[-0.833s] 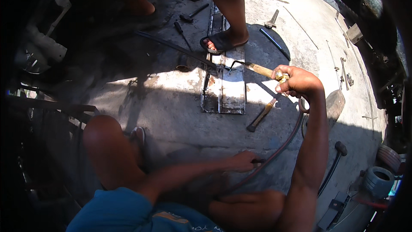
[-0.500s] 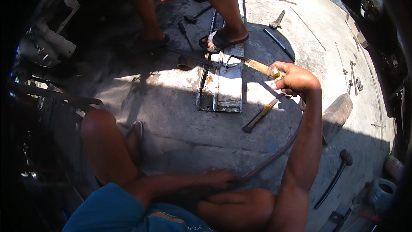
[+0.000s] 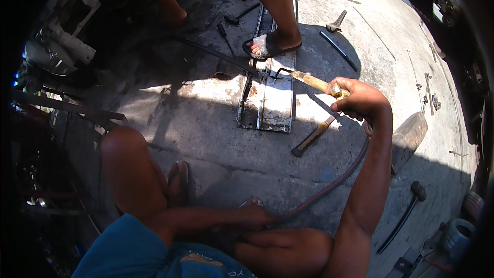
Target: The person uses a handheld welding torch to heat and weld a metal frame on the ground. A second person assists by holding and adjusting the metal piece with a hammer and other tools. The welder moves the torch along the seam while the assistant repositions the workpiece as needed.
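Note:
A gas torch (image 3: 311,81) with a pale yellowish handle and brass valves is in my right hand (image 3: 364,98), its fingers closed round the valve end. The bent dark tip hovers over or touches a long worn metal panel (image 3: 278,116) on the ground; which one, I cannot tell. No flame is visible. From the torch end a reddish hose (image 3: 332,189) curves down to my left hand (image 3: 256,217), which lies low between my legs. In shadow, the left fingers appear closed on it. A hammer-like tool (image 3: 312,139) with a wood-toned handle lies under my right hand.
Another person's sandalled foot (image 3: 267,46) stands on the panel. A dark bar (image 3: 213,54) crosses its left edge. Around lie an adjustable wrench (image 3: 337,21), a metal tube (image 3: 338,50), a screwdriver (image 3: 225,38), a mallet (image 3: 418,191) and a rusty cylinder (image 3: 411,136).
The torch tip has shifted slightly left over the panel. My left hand has moved a little left with the hose. The other person's left leg and the dark bar have also shifted.

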`<state>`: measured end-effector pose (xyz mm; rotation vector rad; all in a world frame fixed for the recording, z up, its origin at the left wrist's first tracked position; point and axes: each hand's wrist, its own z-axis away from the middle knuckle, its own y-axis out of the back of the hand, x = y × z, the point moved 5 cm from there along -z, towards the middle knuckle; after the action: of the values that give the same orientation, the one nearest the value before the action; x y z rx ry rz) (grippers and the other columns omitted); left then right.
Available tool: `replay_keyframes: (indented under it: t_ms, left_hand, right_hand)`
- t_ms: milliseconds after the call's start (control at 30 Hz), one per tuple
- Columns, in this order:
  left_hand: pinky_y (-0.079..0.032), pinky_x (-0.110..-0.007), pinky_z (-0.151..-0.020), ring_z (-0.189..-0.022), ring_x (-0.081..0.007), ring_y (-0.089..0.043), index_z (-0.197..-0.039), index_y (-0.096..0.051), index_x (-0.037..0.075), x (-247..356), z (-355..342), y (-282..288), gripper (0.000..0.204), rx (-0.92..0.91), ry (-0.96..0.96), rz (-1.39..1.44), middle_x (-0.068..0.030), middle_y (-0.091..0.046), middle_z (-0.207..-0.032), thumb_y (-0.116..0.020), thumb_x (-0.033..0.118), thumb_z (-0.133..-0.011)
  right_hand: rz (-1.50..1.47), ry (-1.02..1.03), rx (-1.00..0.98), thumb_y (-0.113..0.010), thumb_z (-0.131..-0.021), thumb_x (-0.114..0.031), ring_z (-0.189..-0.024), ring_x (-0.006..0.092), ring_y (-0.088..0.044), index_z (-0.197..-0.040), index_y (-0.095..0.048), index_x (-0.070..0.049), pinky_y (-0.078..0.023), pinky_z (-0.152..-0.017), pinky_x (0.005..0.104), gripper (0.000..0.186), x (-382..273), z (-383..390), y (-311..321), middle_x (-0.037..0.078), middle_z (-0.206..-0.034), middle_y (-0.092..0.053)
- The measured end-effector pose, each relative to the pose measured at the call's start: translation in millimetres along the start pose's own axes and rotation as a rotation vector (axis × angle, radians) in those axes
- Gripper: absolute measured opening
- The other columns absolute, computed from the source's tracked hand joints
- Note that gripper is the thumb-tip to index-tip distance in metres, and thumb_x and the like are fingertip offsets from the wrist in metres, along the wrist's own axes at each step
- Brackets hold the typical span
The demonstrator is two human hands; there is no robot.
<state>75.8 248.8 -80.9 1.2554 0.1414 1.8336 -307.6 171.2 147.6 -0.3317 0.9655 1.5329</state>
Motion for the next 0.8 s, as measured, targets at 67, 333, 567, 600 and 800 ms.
replay_keyframes:
  t_ms: [67,333,567,600,800]
  left_hand:
    - [-0.039,-0.06,-0.094,-0.116,-0.0311,-0.066,-0.133,-0.066,0.022,-15,0,-19,0.052,0.013,-0.056,-0.074,-0.0097,-0.07,-0.117,-0.073,0.03,-0.081]
    - [-0.04,-0.055,-0.096,-0.109,-0.0311,-0.06,-0.126,-0.067,0.015,-40,10,-43,0.053,0.263,-0.431,-0.123,-0.008,-0.064,-0.111,-0.075,0.022,-0.074]
    - [-0.042,-0.052,-0.098,-0.113,-0.0302,-0.058,-0.128,-0.065,0.012,-48,4,-44,0.055,0.164,-0.423,-0.113,-0.0095,-0.063,-0.117,-0.074,0.023,-0.075]
    - [-0.042,-0.052,-0.098,-0.113,-0.0301,-0.058,-0.129,-0.065,0.012,-50,3,-46,0.055,0.176,-0.434,-0.097,-0.0096,-0.062,-0.117,-0.073,0.022,-0.075]
    - [-0.045,-0.049,-0.098,-0.114,-0.03,-0.058,-0.127,-0.064,0.011,-54,1,-48,0.053,0.165,-0.43,-0.078,-0.0092,-0.062,-0.118,-0.073,0.021,-0.076]
  right_hand:
    - [0.0,0.013,0.005,-0.073,-0.086,0.001,-0.051,0.0063,-0.048,-0.119,-0.061,-0.014,-0.036,-0.044,0.0261,0.039,-1,2,1,-0.004,-0.068,-0.054]
    - [0.006,0.018,0.037,-0.074,-0.085,-0.002,-0.049,0.006,-0.046,-0.12,-0.061,-0.015,-0.034,-0.043,0.0259,0.039,-2,2,0,-0.004,-0.065,-0.053]
    - [-0.013,0.03,0.03,-0.074,-0.084,-0.001,-0.049,0.0048,-0.047,-0.12,-0.061,-0.015,-0.034,-0.042,0.0245,0.04,2,1,5,-0.004,-0.065,-0.054]
    - [-0.022,0.037,0.027,-0.074,-0.084,-0.001,-0.049,0.0048,-0.047,-0.12,-0.061,-0.015,-0.034,-0.042,0.0244,0.04,2,1,5,-0.004,-0.065,-0.054]
    - [-0.047,0.005,0.044,-0.076,-0.088,0.0,-0.055,0.0038,-0.049,-0.115,-0.062,-0.015,-0.037,-0.047,0.0231,0.034,0,-2,7,-0.006,-0.072,-0.056]
